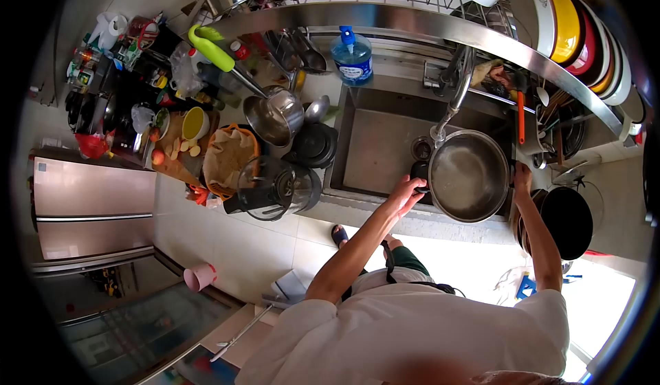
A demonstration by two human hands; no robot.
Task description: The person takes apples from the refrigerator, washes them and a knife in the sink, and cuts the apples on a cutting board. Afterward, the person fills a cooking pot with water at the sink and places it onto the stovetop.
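A round stainless-steel pot is held over the right part of the sink, near its front edge. My left hand is closed on the pot's black left handle. On the opposite side, my right hand grips the other handle, which the fingers mostly hide. The faucet reaches down so that its spout ends at the pot's upper left rim. The inside of the pot looks grey and shiny; whether water stands in it I cannot tell. Left of the pot, the sink drain shows.
A blue pump bottle stands behind the sink. Left of it are a saucepan, a glass blender jar and a lined basket. Dark pans stand at the right. A metal dish rack runs above the sink.
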